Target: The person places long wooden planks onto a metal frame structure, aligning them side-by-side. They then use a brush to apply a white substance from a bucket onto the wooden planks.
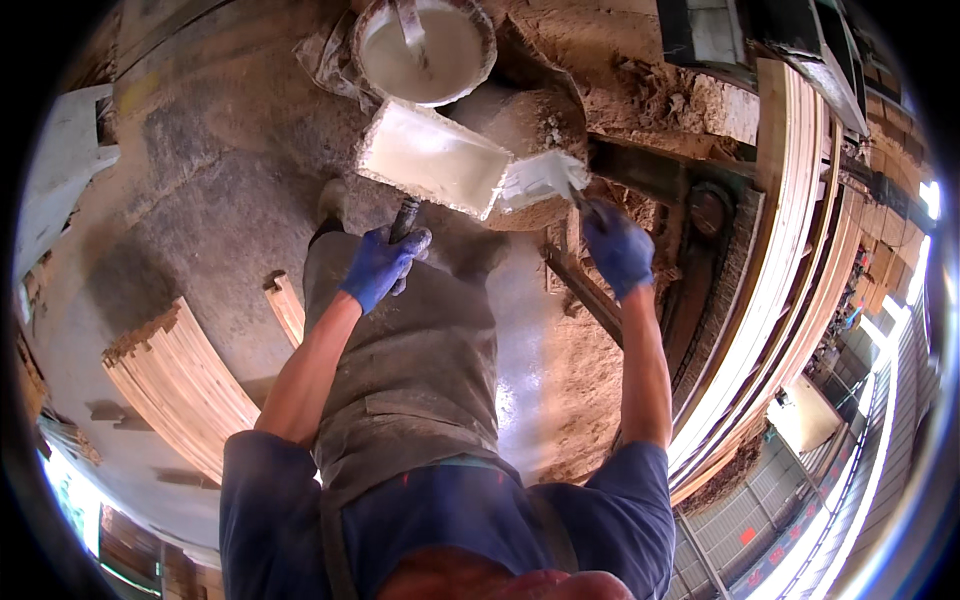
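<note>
My left hand [383, 265], in a blue glove, is closed around the dark handle [404, 218] of a rectangular board [435, 160] coated in white paste. My right hand [618, 248], also gloved in blue, is closed on the handle of a scraper [545, 182]. Its broad blade, smeared with the same white paste, lies at the board's right end; whether they touch I cannot tell. Just beyond the board stands a round bucket [487, 52] of creamy paste, with a flat tool [410, 28] standing in it.
Long pale wooden strips [770, 270] are stacked along the right, beside dark metal machinery [705, 215]. Another bundle of strips [180, 385] rests at the lower left, near a short wood piece [285, 305]. Sawdust [575, 400] covers ground to the right of my apron.
</note>
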A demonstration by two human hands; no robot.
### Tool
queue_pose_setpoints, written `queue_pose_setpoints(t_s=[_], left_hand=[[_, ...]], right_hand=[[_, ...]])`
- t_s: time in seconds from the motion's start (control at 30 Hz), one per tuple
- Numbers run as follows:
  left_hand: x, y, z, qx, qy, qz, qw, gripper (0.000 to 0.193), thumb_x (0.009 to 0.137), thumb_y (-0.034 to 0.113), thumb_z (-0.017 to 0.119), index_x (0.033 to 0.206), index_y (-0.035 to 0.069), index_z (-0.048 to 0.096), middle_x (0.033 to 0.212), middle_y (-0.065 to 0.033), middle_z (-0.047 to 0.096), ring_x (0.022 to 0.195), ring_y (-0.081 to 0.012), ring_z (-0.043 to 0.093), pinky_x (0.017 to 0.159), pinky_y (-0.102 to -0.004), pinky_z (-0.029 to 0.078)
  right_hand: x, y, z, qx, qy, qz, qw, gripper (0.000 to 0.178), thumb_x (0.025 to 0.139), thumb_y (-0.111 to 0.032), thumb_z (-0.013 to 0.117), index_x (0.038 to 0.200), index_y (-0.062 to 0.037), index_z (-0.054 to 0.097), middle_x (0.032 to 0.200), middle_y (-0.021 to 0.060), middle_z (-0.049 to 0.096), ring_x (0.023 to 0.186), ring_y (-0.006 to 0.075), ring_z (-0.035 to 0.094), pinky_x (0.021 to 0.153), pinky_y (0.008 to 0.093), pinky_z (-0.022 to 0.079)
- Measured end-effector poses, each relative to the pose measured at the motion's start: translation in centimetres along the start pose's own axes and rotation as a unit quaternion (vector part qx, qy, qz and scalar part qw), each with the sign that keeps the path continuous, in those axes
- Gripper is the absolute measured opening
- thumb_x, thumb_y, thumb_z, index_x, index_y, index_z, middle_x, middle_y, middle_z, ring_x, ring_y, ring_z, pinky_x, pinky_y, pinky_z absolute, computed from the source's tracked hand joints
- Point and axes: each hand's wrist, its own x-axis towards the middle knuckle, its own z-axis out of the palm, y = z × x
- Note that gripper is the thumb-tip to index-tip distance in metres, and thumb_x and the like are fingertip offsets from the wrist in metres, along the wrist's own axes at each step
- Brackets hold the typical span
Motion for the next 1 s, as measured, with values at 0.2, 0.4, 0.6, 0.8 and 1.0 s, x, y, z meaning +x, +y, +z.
queue_pose_setpoints(t_s=[0.2,0.4,0.6,0.8,1.0], left_hand=[[2.2,0.0,2.8,0.066,-0.02,0.005,0.998,0.032,0.09,0.036,0.07,0.082,0.007,0.064,0.056,0.0025,0.049,0.037,-0.0073,0.039,0.035,-0.0264,0.032],[3.7,2.1,5.0,0.093,-0.042,0.029,0.994,0.03,0.09,0.035,0.07,0.082,0.007,0.065,0.057,0.0029,0.05,0.037,-0.0071,0.038,0.035,-0.0262,0.03],[5.5,3.0,3.5,0.041,-0.008,0.029,0.999,0.026,0.092,0.033,0.068,0.09,0.007,0.067,0.056,0.0043,0.048,0.039,-0.006,0.037,0.034,-0.0252,0.031],[3.0,4.3,1.1,0.056,0.011,0.02,0.998,0.025,0.094,0.031,0.066,0.092,0.006,0.065,0.06,0.0025,0.052,0.041,-0.0059,0.038,0.034,-0.0257,0.033],[1.5,3.3,0.2,0.002,0.01,-0.005,1.0,0.023,0.093,0.029,0.067,0.09,0.006,0.065,0.053,0.0044,0.047,0.038,-0.0055,0.037,0.034,-0.0259,0.033]], right_hand=[[-5.7,-3.0,-2.2,0.109,0.151,-0.21,0.96,0.027,0.086,-0.007,0.062,0.113,-0.0081,0.066,0.087,0.0111,0.066,0.069,0.0244,0.065,0.057,0.0349,0.053],[-8.9,-3.3,-1.6,-0.08,0.035,-0.217,0.972,0.023,0.079,-0.005,0.063,0.102,-0.0112,0.06,0.087,0.0106,0.061,0.065,0.0191,0.059,0.05,0.0347,0.05],[-1.9,4.6,1.7,-0.065,0.034,-0.047,0.996,0.024,0.094,-0.027,0.056,0.106,-0.0085,0.064,0.087,0.0164,0.068,0.073,0.0302,0.07,0.06,0.0436,0.056],[7.3,7.8,13.1,-0.158,-0.075,-0.01,0.985,0.029,0.093,-0.024,0.049,0.112,-0.0091,0.065,0.103,0.0183,0.069,0.1,0.0325,0.068,0.082,0.0474,0.055],[4.3,1.0,14.7,-0.169,-0.149,-0.036,0.974,0.026,0.091,-0.023,0.051,0.107,-0.008,0.065,0.098,0.0162,0.071,0.095,0.0318,0.07,0.082,0.0449,0.056]])
